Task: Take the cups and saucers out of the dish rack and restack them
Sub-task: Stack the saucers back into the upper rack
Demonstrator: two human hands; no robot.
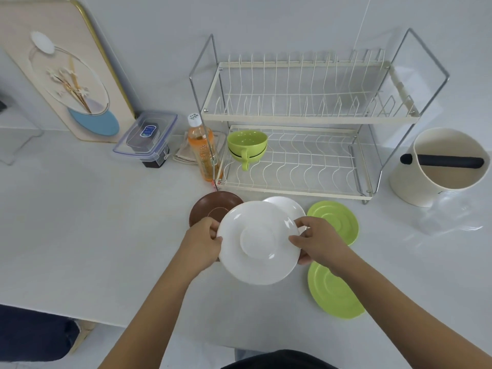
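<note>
Both hands are on one white saucer (259, 242), lifted above the counter (106, 222): the left hand (203, 242) pinches its left rim, the right hand (315, 242) grasps the right rim. Beneath sit a brown saucer (210, 207), another white saucer (286, 206) and two green saucers (336, 217) (332, 294). In the dish rack (292, 155), two green cups (247, 145) sit nested on the lower tier's left end.
</note>
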